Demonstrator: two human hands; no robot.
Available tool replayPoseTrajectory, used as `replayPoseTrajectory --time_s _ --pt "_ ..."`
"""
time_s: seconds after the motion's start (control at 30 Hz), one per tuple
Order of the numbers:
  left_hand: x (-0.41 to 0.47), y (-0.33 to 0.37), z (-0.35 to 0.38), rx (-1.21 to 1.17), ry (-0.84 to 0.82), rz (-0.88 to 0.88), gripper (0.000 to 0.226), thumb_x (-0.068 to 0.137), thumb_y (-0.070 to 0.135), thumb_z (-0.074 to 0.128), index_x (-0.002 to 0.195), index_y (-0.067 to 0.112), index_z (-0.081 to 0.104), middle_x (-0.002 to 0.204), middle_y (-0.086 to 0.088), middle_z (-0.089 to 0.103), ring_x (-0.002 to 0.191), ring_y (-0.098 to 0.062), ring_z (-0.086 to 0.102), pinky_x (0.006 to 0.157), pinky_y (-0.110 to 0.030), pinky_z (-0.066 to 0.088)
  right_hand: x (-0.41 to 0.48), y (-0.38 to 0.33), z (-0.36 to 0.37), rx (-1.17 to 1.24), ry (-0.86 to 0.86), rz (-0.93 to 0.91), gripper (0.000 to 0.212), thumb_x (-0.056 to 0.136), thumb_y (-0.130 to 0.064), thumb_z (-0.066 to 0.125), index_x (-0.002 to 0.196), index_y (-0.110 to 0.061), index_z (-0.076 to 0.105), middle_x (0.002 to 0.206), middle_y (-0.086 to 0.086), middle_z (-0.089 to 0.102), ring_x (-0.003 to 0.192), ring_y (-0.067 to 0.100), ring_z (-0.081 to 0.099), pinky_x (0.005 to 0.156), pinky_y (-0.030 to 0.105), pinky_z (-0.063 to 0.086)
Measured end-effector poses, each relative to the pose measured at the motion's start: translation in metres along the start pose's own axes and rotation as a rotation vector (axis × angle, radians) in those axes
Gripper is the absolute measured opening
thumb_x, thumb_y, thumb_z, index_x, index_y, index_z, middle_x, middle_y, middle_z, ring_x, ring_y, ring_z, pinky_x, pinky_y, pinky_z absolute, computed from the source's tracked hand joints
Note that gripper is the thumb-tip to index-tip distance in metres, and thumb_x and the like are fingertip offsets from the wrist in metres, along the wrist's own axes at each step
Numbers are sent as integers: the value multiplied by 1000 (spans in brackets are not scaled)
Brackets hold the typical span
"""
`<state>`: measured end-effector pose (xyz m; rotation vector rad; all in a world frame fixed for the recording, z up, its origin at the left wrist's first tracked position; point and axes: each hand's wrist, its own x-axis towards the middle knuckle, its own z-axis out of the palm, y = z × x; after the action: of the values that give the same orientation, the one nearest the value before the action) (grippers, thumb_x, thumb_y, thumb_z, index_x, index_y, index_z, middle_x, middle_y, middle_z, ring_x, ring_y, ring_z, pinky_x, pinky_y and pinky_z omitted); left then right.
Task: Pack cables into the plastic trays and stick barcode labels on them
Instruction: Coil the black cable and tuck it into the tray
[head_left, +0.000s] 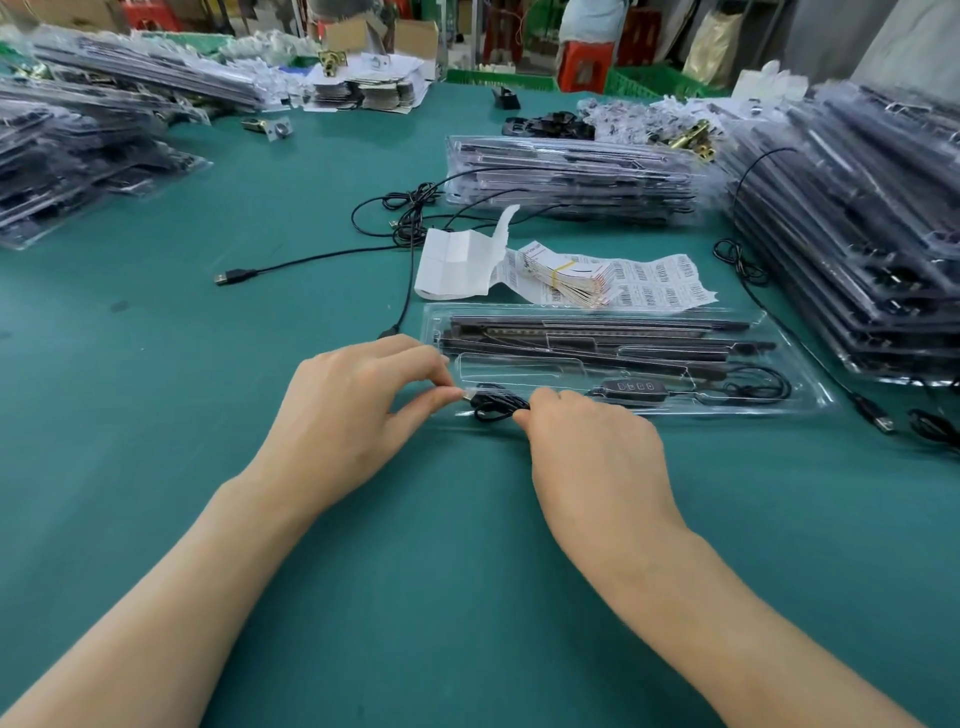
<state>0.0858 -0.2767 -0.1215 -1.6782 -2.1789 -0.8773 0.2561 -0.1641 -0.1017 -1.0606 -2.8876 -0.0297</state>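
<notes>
Open mat (457, 561); left hand (358, 405), right hand (592, 457) pinch cable (496, 406) at tray (815, 397) edge.

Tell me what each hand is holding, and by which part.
The left hand pinches the coiled black cable by its USB plug; the right hand grips the coil's loops.

R hand (587, 447) fingertips hidden at grip, cable coil (493, 404) part covered, barcode labels (660, 283) beyond grip illegible, tray stack (857, 234) rt of grip cropped

Left hand (358, 410) pinches cable (493, 404) end — right hand (597, 457) fingers (545, 401) curl round it.
</notes>
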Motion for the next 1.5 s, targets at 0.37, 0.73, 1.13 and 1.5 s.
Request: replayPoseTrajectory --time_s 0.37,0.73,1.13,1.5 --pt "-1 0 11 -316 26 -101 10 97 28 68 92 20 65 102 11 66 87 -7 68 78 -40 56 5 10 3 620 -121 209 33 104 -29 42 77 -24 61 69 -4 58 73 22 55 60 35 38" --pt "0 8 15 -75 -2 -10 27 84 45 78 88 26 59 91 13 58 71 -9 61 62 -31 46 -4 -6 0 69 1 56 23 112 -35 33 92 -25 36 102 -4 66 93 26 66 51 35 18" --pt "29 10 11 34 -165 268 10 95 34 72 105 30 75 104 13 68 97 -14 65 66 -30 50 6 -6 -12 20 -41 18 44 102 -18 56 68 -21 28 65 0 39 52 21 29 46 32 14" --pt "25 12 20 69 -77 246 4 94 34 74 93 30 74 90 12 66 82 -14 64 50 -31 46 -25 35 7 117 399 -203 29 82 -37 83 85 -18 61 70 -5 61 70 24 56 60 36 44"
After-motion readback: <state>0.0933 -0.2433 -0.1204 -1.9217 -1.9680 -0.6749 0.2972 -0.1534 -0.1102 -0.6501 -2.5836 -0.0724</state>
